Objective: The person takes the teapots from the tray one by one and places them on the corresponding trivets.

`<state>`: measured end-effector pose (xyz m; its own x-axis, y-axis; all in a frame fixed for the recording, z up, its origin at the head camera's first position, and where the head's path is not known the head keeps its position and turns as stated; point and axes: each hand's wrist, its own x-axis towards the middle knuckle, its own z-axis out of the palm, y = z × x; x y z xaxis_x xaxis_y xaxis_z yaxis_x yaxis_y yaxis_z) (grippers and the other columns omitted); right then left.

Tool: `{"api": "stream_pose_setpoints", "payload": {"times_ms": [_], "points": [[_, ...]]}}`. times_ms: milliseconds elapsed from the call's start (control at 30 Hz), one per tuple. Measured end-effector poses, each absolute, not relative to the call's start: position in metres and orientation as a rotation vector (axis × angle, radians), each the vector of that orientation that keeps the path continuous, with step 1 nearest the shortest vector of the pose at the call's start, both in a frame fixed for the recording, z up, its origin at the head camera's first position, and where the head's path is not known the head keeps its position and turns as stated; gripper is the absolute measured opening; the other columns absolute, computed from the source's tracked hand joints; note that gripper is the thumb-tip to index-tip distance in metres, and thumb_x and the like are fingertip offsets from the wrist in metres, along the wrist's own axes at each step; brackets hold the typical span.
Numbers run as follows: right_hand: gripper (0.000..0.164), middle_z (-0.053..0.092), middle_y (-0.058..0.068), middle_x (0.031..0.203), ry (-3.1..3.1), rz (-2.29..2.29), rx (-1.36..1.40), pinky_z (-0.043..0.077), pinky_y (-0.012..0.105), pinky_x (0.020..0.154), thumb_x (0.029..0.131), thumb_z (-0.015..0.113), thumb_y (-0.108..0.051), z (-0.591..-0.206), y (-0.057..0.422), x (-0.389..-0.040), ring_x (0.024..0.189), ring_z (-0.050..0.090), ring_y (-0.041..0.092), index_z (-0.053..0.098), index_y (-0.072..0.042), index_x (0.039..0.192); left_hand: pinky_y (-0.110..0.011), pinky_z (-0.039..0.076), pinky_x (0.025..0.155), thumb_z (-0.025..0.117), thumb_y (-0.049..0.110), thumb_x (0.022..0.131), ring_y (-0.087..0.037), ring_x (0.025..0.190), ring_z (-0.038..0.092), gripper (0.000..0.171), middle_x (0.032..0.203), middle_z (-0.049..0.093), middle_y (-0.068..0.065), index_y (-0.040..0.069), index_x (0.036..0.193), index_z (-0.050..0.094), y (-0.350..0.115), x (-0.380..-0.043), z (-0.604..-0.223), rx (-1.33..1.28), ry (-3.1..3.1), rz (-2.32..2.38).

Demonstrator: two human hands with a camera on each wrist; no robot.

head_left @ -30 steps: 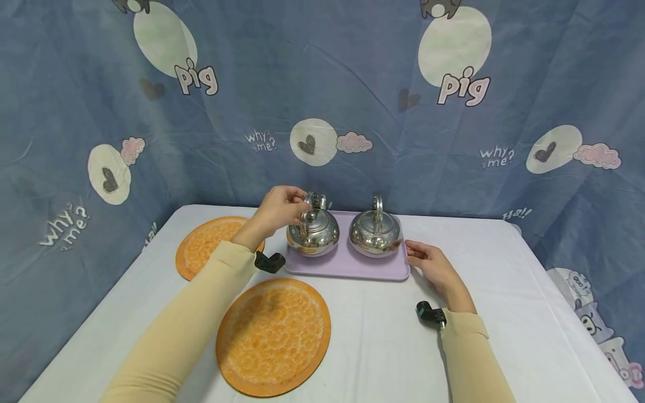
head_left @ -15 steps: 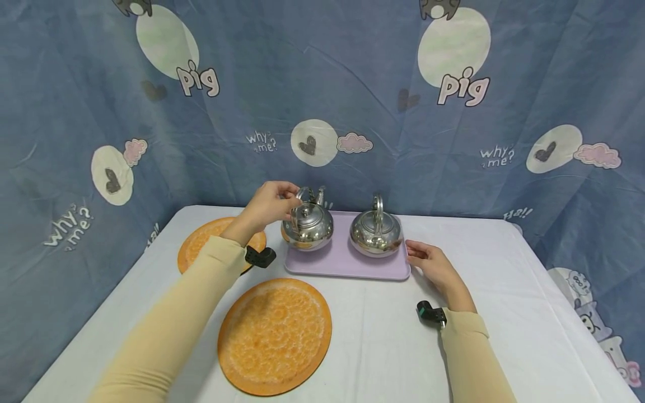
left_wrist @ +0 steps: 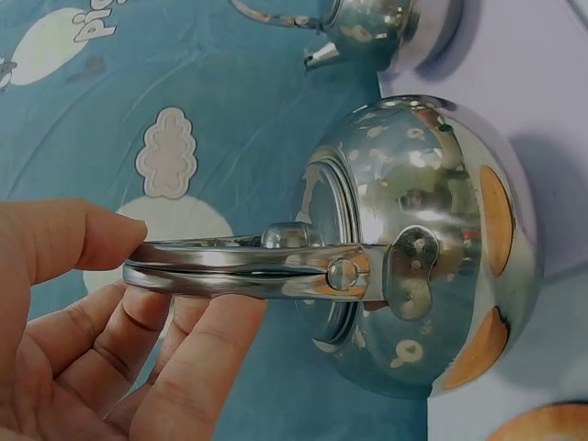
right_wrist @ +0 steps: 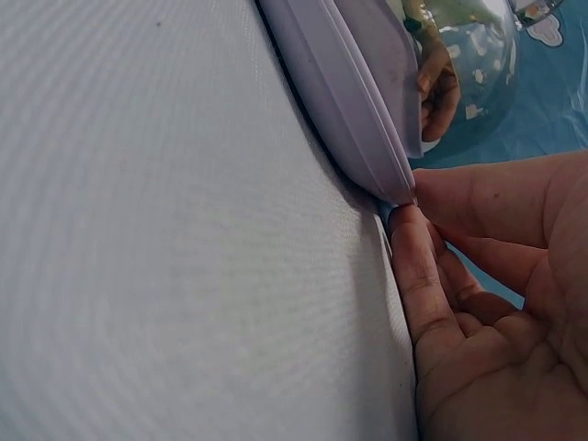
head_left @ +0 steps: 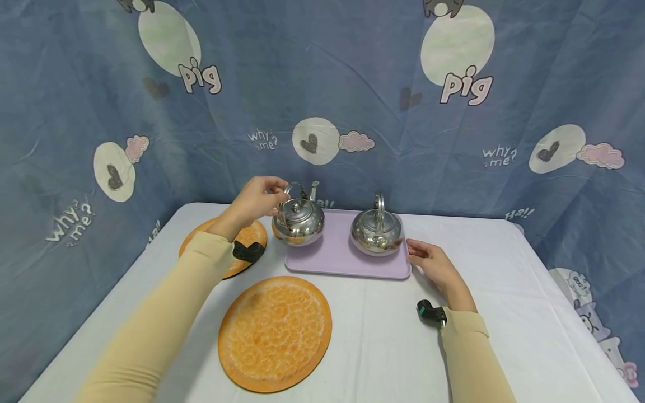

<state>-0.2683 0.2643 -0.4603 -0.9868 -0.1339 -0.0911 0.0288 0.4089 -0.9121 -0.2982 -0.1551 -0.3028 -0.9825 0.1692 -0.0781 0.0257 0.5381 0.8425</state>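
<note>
Silver round-bellied kettle, lilac rectangular tray

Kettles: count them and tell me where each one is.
2. One kettle is held by the left hand, near the left end of the lilac tray; the other kettle stands on the tray, toward its right end.

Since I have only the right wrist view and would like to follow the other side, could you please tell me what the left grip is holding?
Observer: The left grip holds a metal kettle by its handle.
Operator: Thank you; where does that kettle appear from above?
Observer: In the head view, it reaches past the left edge of the purple tray.
Operator: And what lies between there and the person?
Observer: A round orange mat.
</note>
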Motion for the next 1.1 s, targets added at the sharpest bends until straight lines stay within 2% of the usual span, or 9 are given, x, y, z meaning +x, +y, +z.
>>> {"api": "stream_pose_setpoints", "payload": {"times_ms": [133, 333, 433, 567, 633, 900, 1100], "points": [[0.055, 0.055, 0.032, 0.154, 2.499, -1.642, -0.103, 0.044, 0.003, 0.095, 0.108, 0.059, -0.003, -0.46, 0.265, -0.268, 0.146, 0.051, 0.039, 0.042, 0.009, 0.159, -0.047, 0.064, 0.105, 0.06, 0.019, 0.111, -0.037, 0.128, 0.064, 0.047, 0.13, 0.054, -0.014, 0.004, 0.155, 0.054, -0.162, -0.298, -0.3, 0.165, 2.635, 1.421], [0.056, 0.055, 0.032, 0.154, 2.497, -1.645, -0.107, 0.044, 0.003, 0.095, 0.108, 0.059, -0.003, -0.459, 0.265, -0.266, 0.147, 0.051, 0.04, 0.042, 0.01, 0.159, -0.049, 0.063, 0.106, 0.059, 0.019, 0.111, -0.039, 0.131, 0.063, 0.047, 0.129, 0.054, -0.015, 0.003, 0.155, 0.053, -0.176, -0.296, -0.3, 0.156, 2.663, 1.407], [0.056, 0.055, 0.031, 0.154, 2.499, -1.639, -0.094, 0.046, 0.009, 0.103, 0.108, 0.059, -0.004, -0.46, 0.265, -0.265, 0.146, 0.051, 0.039, 0.042, 0.009, 0.159, -0.052, 0.061, 0.108, 0.06, 0.019, 0.111, -0.04, 0.13, 0.063, 0.047, 0.131, 0.053, -0.017, 0.002, 0.154, 0.053, -0.182, -0.295, -0.3, 0.145, 2.674, 1.409], [0.056, 0.054, 0.031, 0.155, 2.498, -1.629, -0.087, 0.048, 0.027, 0.115, 0.109, 0.059, -0.005, -0.461, 0.266, -0.265, 0.146, 0.051, 0.039, 0.041, 0.008, 0.16, -0.051, 0.061, 0.108, 0.06, 0.019, 0.11, -0.041, 0.13, 0.063, 0.047, 0.133, 0.052, -0.018, 0.002, 0.154, 0.053, -0.191, -0.293, -0.299, 0.13, 2.699, 1.403], [0.056, 0.053, 0.031, 0.155, 2.494, -1.626, -0.087, 0.048, 0.029, 0.117, 0.109, 0.058, -0.006, -0.461, 0.266, -0.266, 0.147, 0.051, 0.04, 0.04, 0.008, 0.161, -0.05, 0.062, 0.108, 0.06, 0.019, 0.111, -0.041, 0.131, 0.062, 0.047, 0.134, 0.051, -0.018, 0.002, 0.154, 0.053, -0.196, -0.291, -0.297, 0.122, 2.705, 1.402], [0.056, 0.055, 0.031, 0.154, 2.497, -1.647, -0.106, 0.045, 0.009, 0.103, 0.108, 0.059, -0.004, -0.462, 0.266, -0.267, 0.147, 0.051, 0.039, 0.042, 0.009, 0.16, -0.048, 0.063, 0.107, 0.059, 0.02, 0.111, -0.033, 0.12, 0.063, 0.048, 0.135, 0.051, -0.016, 0.003, 0.155, 0.052, -0.214, -0.287, -0.295, 0.079, 2.729, 1.383], [0.056, 0.056, 0.031, 0.153, 2.504, -1.645, -0.113, 0.045, 0.008, 0.101, 0.108, 0.06, -0.004, -0.462, 0.265, -0.268, 0.146, 0.052, 0.039, 0.043, 0.009, 0.159, -0.051, 0.061, 0.11, 0.058, 0.023, 0.111, -0.029, 0.118, 0.062, 0.05, 0.139, 0.05, -0.017, 0.002, 0.156, 0.051, -0.229, -0.285, -0.296, 0.058, 2.745, 1.37]]}}
